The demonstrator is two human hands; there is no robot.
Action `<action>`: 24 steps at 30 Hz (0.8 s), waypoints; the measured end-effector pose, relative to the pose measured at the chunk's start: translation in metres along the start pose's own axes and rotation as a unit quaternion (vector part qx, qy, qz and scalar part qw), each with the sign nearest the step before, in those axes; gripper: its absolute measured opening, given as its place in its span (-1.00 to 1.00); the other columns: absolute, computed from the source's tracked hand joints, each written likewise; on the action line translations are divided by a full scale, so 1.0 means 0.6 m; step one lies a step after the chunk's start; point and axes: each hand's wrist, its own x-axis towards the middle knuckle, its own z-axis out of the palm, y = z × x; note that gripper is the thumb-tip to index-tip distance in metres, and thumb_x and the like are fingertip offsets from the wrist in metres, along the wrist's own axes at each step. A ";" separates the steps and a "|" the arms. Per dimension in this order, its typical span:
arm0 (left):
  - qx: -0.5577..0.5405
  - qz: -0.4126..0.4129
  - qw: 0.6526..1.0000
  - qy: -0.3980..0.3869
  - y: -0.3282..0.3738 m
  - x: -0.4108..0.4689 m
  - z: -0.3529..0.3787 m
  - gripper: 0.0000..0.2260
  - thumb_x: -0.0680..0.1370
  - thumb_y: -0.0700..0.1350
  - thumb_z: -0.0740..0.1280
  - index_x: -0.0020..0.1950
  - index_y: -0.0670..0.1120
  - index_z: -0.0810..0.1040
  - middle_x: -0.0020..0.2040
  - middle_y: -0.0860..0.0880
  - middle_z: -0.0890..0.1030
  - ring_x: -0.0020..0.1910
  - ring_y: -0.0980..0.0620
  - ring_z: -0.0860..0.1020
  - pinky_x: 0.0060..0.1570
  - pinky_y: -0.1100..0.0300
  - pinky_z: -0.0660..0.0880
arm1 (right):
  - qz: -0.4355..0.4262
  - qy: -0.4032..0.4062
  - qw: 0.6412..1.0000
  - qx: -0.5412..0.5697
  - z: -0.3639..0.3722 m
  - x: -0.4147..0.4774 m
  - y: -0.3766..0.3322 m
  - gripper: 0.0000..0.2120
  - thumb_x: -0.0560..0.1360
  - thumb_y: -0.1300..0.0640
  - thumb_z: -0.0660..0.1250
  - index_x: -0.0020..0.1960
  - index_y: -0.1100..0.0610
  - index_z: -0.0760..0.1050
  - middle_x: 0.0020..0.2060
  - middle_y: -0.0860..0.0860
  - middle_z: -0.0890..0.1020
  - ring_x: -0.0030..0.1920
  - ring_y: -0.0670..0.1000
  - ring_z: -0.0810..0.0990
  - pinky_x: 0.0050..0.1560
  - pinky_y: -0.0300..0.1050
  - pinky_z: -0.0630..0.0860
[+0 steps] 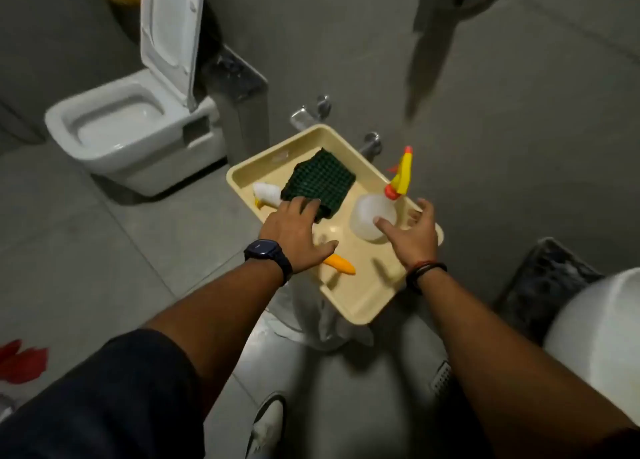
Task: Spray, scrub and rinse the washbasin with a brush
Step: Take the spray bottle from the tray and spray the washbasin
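Note:
A cream tray (360,306) rests on a white stand in front of me. On it lie a dark green scrub pad (320,180), a brush with white bristles (265,194) and an orange-yellow handle (341,264), and a translucent spray bottle (372,216) with a yellow and orange trigger head (401,173). My left hand (296,237) is spread over the brush, fingertips touching the pad's near edge; most of the brush is hidden under it. My right hand (412,237) is open, its thumb against the bottle and its fingers just right of it.
A white toilet (138,129) with its lid up stands to the left on the grey tiled floor. Chrome wall valves (322,107) sit behind the tray. A white rounded fixture (599,330) is at the right edge, a dark grate beside it. My shoe (268,424) shows below.

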 end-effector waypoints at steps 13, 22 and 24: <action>0.005 0.024 1.000 -0.001 -0.085 0.045 0.092 -0.34 0.33 0.26 0.29 0.31 -0.09 0.39 0.27 -0.19 0.47 0.20 -0.21 0.43 0.12 -0.06 0.42 | 0.009 0.043 0.998 0.050 0.082 0.165 0.009 -0.56 0.36 0.12 0.45 0.22 0.05 0.46 0.00 -0.03 0.56 0.00 0.02 0.53 0.17 0.03 0.47; 0.041 0.076 0.996 0.005 -0.028 0.039 0.054 -0.30 0.36 0.32 0.28 0.36 -0.08 0.35 0.32 -0.17 0.43 0.28 -0.16 0.38 0.23 -0.01 0.36 | -0.177 0.084 0.977 0.079 0.012 0.108 -0.059 -0.32 0.33 0.44 0.25 0.15 -0.30 0.45 -0.12 0.03 0.57 -0.20 -0.10 0.52 -0.16 -0.30 0.58; 0.031 0.091 0.995 0.017 0.012 0.036 0.038 -0.30 0.36 0.32 0.28 0.35 -0.08 0.37 0.31 -0.15 0.44 0.27 -0.14 0.38 0.24 0.00 0.35 | -0.171 0.123 0.968 0.135 -0.042 0.089 -0.094 -0.26 0.30 0.46 0.24 0.15 -0.34 0.41 -0.07 -0.05 0.59 -0.19 -0.22 0.56 -0.24 -0.22 0.61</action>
